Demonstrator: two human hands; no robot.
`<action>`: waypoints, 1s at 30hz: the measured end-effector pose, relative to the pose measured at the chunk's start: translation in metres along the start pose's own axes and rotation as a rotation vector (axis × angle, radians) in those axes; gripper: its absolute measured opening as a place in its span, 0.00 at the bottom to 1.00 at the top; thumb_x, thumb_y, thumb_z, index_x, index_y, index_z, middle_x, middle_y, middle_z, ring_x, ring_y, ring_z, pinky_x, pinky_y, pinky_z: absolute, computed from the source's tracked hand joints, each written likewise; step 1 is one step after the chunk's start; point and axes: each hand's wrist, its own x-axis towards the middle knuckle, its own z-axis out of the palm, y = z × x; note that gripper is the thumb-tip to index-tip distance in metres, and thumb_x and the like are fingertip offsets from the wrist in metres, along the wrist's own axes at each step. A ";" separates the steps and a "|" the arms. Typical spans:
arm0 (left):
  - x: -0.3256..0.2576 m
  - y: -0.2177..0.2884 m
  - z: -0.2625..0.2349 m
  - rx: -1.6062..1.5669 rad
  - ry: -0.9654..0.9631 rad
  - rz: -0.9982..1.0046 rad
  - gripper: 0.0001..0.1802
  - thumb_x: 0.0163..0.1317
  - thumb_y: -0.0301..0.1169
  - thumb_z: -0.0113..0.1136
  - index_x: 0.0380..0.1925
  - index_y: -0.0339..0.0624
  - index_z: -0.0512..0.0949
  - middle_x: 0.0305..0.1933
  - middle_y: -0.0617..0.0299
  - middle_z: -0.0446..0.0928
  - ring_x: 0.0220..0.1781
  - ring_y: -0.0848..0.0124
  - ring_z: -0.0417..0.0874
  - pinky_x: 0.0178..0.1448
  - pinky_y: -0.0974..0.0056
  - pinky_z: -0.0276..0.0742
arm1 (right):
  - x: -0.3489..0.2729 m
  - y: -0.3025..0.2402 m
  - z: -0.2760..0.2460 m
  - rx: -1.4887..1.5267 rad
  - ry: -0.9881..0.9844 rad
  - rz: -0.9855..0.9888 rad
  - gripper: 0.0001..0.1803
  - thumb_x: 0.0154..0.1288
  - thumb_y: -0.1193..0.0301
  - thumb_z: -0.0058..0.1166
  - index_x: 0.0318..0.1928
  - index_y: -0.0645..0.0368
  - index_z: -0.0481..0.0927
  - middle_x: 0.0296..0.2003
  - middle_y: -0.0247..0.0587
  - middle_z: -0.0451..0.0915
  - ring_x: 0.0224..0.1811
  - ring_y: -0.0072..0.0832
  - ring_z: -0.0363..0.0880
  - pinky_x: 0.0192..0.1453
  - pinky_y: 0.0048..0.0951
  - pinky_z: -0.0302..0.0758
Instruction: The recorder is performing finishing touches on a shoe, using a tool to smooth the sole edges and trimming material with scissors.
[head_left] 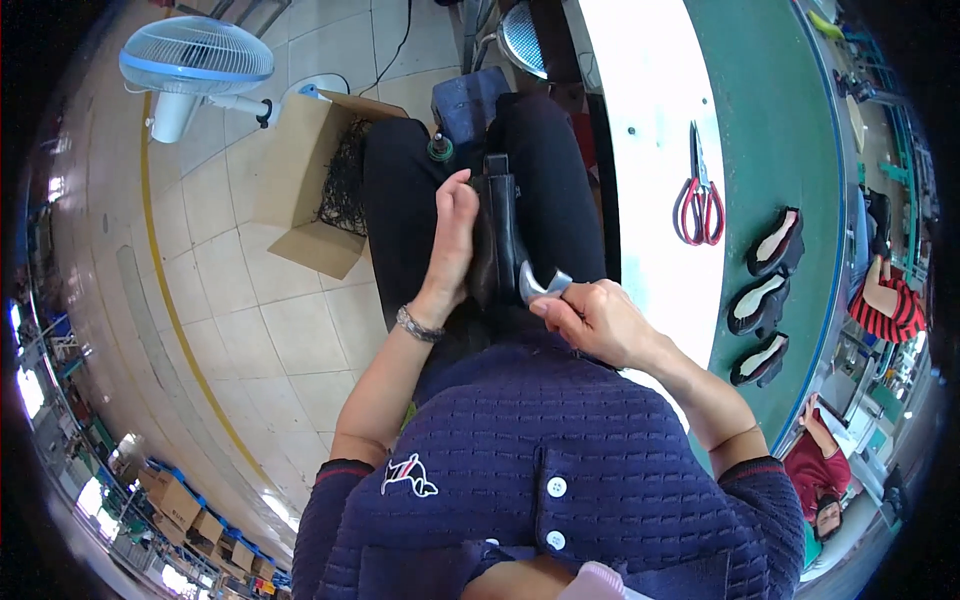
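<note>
Upright between my thighs is a black shoe [500, 235], its long side facing up toward me. My left hand [453, 235] lies along its left side and grips it, with part of the grip hidden behind the shoe. A bracelet circles that wrist. On the other side, my right hand [600, 318] is closed round a silver metal tool [540, 286] with a curved, two-ended head. The tool's head is close beside the shoe's lower right edge; whether they touch I cannot tell. Its handle is hidden in my fist.
Right of my legs, red-handled scissors [699, 205] lie on a white bench strip [650, 110]. Three dark shoes with pale insoles [760, 303] stand on the green bench top [765, 150]. At left are an open cardboard box [290, 185] and a fan [195, 65]. Other people sit far right.
</note>
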 end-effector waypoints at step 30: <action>0.058 0.062 0.099 -0.590 -0.801 -0.408 0.38 0.70 0.61 0.30 0.51 0.36 0.71 0.45 0.50 0.76 0.50 0.53 0.75 0.65 0.49 0.65 | 0.005 0.059 -0.052 0.324 0.412 -0.486 0.32 0.46 0.62 0.72 0.51 0.64 0.75 0.42 0.45 0.79 0.47 0.36 0.77 0.56 0.33 0.71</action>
